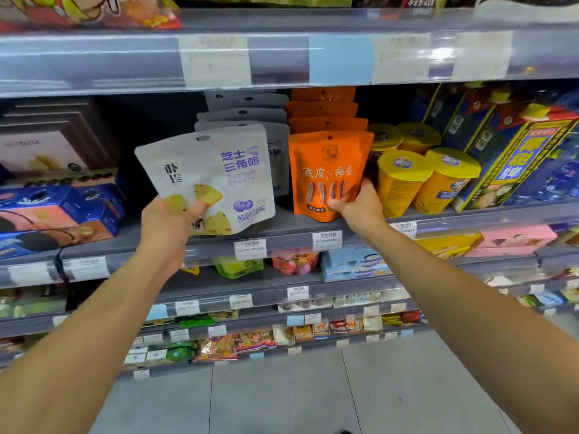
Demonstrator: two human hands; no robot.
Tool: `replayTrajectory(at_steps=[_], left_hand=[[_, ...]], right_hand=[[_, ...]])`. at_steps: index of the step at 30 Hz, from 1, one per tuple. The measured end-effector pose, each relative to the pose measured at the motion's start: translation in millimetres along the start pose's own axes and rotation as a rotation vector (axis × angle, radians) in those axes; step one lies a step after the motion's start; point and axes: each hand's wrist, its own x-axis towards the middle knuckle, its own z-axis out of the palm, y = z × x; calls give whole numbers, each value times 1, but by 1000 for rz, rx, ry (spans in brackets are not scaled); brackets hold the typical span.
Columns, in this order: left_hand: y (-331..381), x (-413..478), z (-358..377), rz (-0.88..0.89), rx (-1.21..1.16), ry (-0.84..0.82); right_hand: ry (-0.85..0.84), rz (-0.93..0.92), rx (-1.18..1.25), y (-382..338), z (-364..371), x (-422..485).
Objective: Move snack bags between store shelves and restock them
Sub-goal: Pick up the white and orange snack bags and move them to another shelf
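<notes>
Shelf (282,228), hands (170,220) gripping bags (216,170).

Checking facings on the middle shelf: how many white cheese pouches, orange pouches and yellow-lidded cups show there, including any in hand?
White cheese pouches: 5, one of them in the left hand
Orange pouches: 4, front one gripped by the right hand
Yellow-lidded cups: 4
Total: 13

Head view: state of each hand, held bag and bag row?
Left hand: shut on white bag, lifted off the shelf.
White bag: held tilted, sealed.
Right hand: gripping front orange bag.
Orange bag: upright on shelf, sealed.
White row: upright behind.
Orange row: upright behind.
</notes>
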Motion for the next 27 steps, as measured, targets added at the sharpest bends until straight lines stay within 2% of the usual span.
replayTrajectory(at_steps=[4,7,11,27], left_hand=[[-3,14,8,-8,-22,-32],[-7,24,16,-10,-33,-44],[-14,35,27,-3,-54,-99],[-34,49,36,-82,21,-167]], right_hand=[[5,-64,-239,15,-7,-29],[66,-237,-480,33,-9,-56],[-27,-341,-762,51,-7,-62],[-55,-350,-770,62,-9,-58]])
